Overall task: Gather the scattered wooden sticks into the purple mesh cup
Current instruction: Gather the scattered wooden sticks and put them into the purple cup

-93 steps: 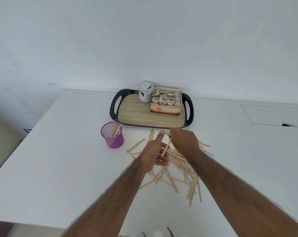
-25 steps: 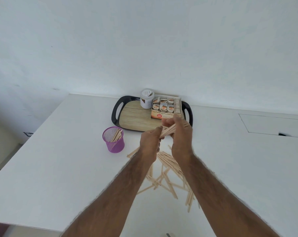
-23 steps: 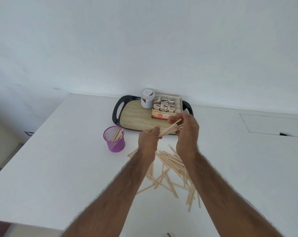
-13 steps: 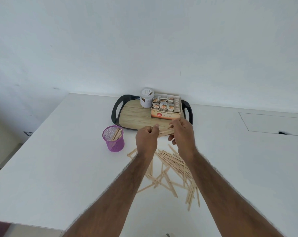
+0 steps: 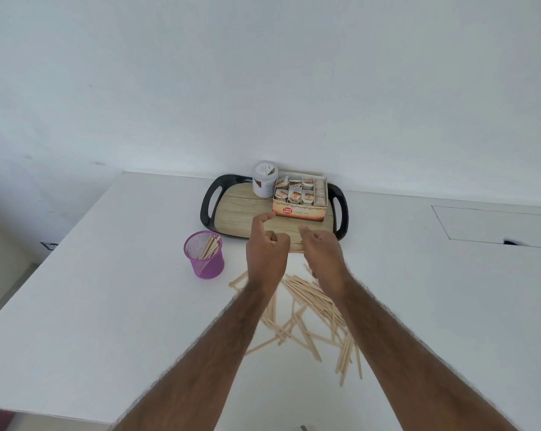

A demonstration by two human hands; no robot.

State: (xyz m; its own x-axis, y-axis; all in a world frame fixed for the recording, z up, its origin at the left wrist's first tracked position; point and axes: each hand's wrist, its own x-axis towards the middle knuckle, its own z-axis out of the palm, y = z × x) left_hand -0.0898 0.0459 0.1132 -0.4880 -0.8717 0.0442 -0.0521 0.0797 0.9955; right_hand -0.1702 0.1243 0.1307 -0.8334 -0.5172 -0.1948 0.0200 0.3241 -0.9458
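The purple mesh cup (image 5: 204, 259) stands on the white table left of my hands, with several wooden sticks leaning inside it. A loose pile of scattered wooden sticks (image 5: 309, 306) lies on the table under my forearms. My left hand (image 5: 267, 253) and my right hand (image 5: 322, 253) are raised side by side above the pile, each closed on one end of a small level bundle of sticks (image 5: 295, 246). Most of the bundle is hidden inside my fists. The left index finger sticks up.
Behind my hands sits a black-rimmed tray (image 5: 207, 206) with a wood-look floor, holding a white jar (image 5: 264, 179) and an open box of tea bags (image 5: 299, 209). A rectangular hatch outline (image 5: 492, 225) marks the table at the right. The wall rises right behind.
My hands lifted several sticks out of the pile, squared them into a bundle, and turned it from tilted to level. The cup and the remaining pile have not moved.
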